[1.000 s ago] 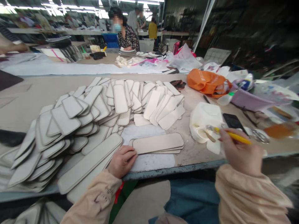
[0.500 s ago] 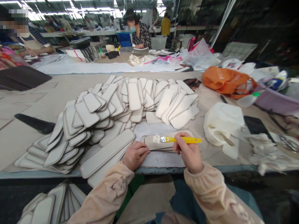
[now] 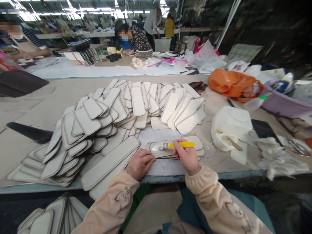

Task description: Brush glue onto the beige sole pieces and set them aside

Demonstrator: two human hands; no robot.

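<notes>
My right hand (image 3: 186, 156) grips a yellow-handled brush (image 3: 179, 145), its white bristles resting on the left end of the top beige strip (image 3: 198, 142) of a small stack at the table's front edge. My left hand (image 3: 140, 162), fingers curled, presses on the left end of that stack. The stack lies on a white glue-stained sheet (image 3: 161, 133). To the left and behind, several rounded beige strips (image 3: 117, 110) are fanned out in overlapping rows.
A white glue container (image 3: 231, 128) with a stick in it stands to the right, beside a black phone (image 3: 264, 129), white rags (image 3: 275, 156), an orange bag (image 3: 231, 83) and a purple basin (image 3: 282, 102). More strips (image 3: 48, 217) sit below the table's left edge. People work at tables behind.
My right hand came from the glue container to the stack with the brush, then drew the bristles a little to the left. The left hand stayed on the stack's end.
</notes>
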